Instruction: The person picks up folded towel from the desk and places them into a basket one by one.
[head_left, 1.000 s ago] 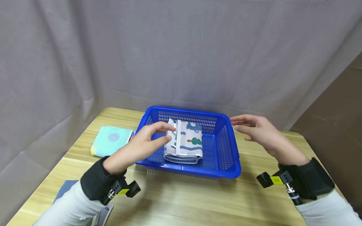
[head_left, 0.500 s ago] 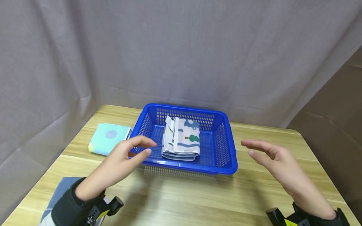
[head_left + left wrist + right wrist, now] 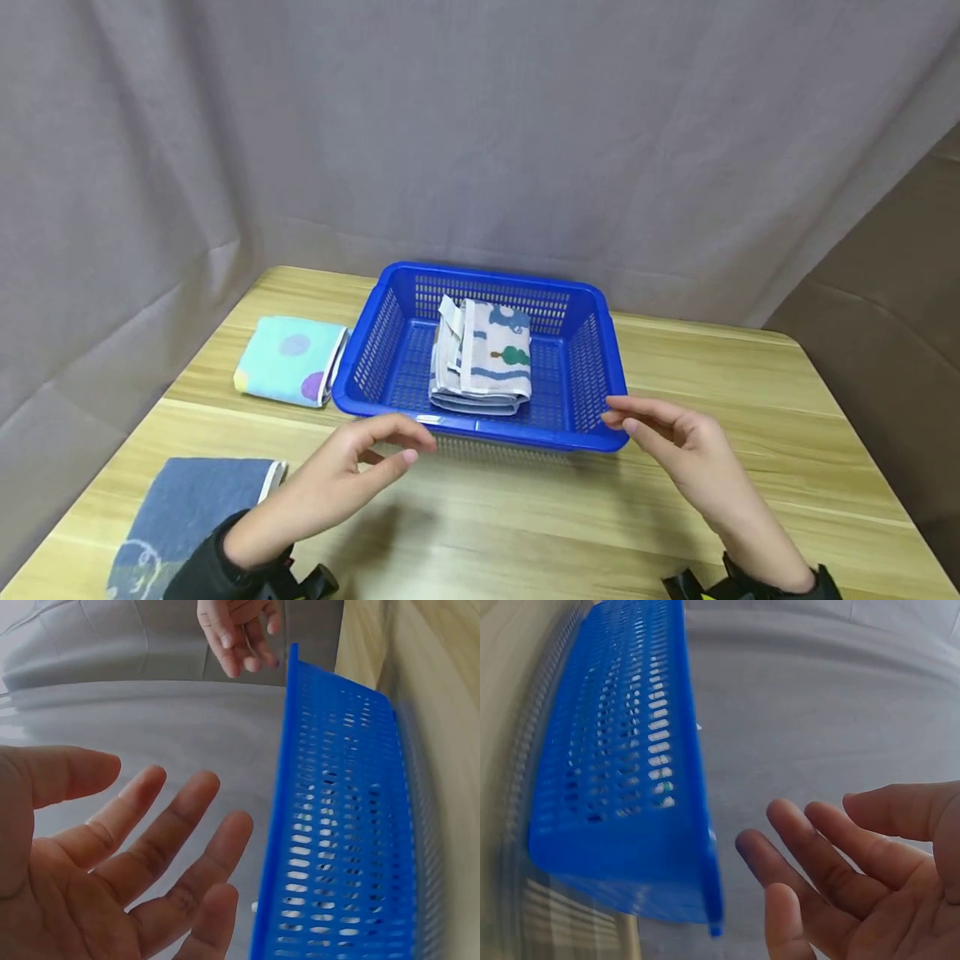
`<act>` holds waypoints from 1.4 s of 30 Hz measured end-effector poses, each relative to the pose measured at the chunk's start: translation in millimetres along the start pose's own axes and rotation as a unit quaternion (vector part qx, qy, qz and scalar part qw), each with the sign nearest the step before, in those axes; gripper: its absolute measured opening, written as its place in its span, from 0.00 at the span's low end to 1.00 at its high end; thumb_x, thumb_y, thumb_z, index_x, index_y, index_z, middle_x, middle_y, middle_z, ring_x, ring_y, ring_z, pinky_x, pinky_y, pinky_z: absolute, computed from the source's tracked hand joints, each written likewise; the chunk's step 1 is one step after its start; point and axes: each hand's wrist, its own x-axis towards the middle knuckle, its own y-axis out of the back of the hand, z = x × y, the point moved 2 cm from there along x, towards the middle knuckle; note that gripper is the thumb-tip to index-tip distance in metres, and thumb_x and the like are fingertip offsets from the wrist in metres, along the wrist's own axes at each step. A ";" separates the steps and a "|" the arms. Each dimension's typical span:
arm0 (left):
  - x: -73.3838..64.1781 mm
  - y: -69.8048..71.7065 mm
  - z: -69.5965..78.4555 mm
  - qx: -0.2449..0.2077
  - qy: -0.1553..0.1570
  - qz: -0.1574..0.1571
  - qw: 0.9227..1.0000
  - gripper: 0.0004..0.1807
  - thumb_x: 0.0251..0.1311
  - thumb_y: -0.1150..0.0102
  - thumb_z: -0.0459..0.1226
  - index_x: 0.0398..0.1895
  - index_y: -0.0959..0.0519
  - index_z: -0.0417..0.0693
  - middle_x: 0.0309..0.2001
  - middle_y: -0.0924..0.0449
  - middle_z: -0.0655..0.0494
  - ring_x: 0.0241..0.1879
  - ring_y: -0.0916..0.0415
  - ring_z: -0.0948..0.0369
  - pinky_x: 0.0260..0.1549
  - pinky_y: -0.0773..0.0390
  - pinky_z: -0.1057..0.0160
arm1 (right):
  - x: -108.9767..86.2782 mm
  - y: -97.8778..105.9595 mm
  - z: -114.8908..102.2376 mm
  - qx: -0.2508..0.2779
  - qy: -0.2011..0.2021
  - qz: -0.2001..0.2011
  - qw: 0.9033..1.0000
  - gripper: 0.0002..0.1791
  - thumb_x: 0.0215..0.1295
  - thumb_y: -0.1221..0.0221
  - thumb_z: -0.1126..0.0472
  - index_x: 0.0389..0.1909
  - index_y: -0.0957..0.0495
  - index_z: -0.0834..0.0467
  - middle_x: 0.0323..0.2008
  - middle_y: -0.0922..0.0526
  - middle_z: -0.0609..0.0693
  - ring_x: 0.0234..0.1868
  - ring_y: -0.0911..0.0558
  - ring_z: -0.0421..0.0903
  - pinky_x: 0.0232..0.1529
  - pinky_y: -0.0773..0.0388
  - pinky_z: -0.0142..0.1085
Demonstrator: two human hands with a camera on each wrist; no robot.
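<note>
A blue plastic basket (image 3: pixel 480 427) with slotted walls stands on the wooden table, and its near wall fills much of both wrist views. Inside it lies a folded towel (image 3: pixel 491 358), white and grey-blue with a green figure. My left hand (image 3: pixel 337 483) hovers in front of the basket's near left side, fingers relaxed and holding nothing. Close to the near right corner of the rim is my right hand (image 3: pixel 693 462), its fingers loosely bent and also holding nothing. In the right wrist view a small gap separates those fingers (image 3: pixel 810 847) from the rim.
Left of the basket lies a folded turquoise towel (image 3: pixel 292 358) with purple and yellow spots. A folded dark blue towel (image 3: pixel 195 508) with a white edge lies at the front left, partly behind the left wrist. Grey cloth (image 3: pixel 480 142) hangs behind the table.
My left hand has drawn back from over the basket to its front. The right hand has moved from the basket's right side toward its near right corner. The towel stays in the basket.
</note>
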 end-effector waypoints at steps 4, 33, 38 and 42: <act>-6.5 -7.9 -6.0 -0.010 -0.009 0.002 1.000 0.09 0.66 0.51 0.36 0.45 0.24 0.57 0.44 0.22 0.60 0.45 0.27 0.60 0.36 0.25 0.55 | -0.3 -12.0 4.8 0.004 0.012 0.018 1.000 0.13 0.69 0.49 0.61 0.51 0.24 0.59 0.43 0.18 0.55 0.48 0.24 0.43 0.45 0.28 0.24; -30.4 -28.7 -52.3 0.014 0.063 0.077 0.995 0.08 0.64 0.48 0.36 0.43 0.23 0.55 0.41 0.20 0.58 0.42 0.26 0.60 0.33 0.24 0.57 | 4.0 -51.6 27.9 -0.161 0.094 0.042 0.982 0.12 0.59 0.40 0.68 0.43 0.19 0.55 0.42 0.20 0.47 0.42 0.28 0.42 0.30 0.23 0.34; -31.7 -26.3 -52.2 0.017 0.063 0.079 0.995 0.08 0.64 0.49 0.36 0.44 0.23 0.51 0.42 0.20 0.57 0.42 0.26 0.59 0.33 0.24 0.56 | 4.9 -49.8 26.9 -0.159 0.097 0.043 0.982 0.12 0.59 0.40 0.69 0.43 0.19 0.55 0.42 0.20 0.47 0.43 0.29 0.42 0.31 0.23 0.34; -33.0 -22.7 -52.8 0.025 0.066 0.084 0.994 0.08 0.64 0.48 0.36 0.44 0.23 0.51 0.42 0.20 0.59 0.42 0.26 0.61 0.34 0.24 0.56 | 4.2 -47.7 26.7 -0.161 0.096 0.047 0.981 0.12 0.58 0.40 0.69 0.43 0.19 0.55 0.42 0.20 0.48 0.43 0.29 0.42 0.30 0.23 0.33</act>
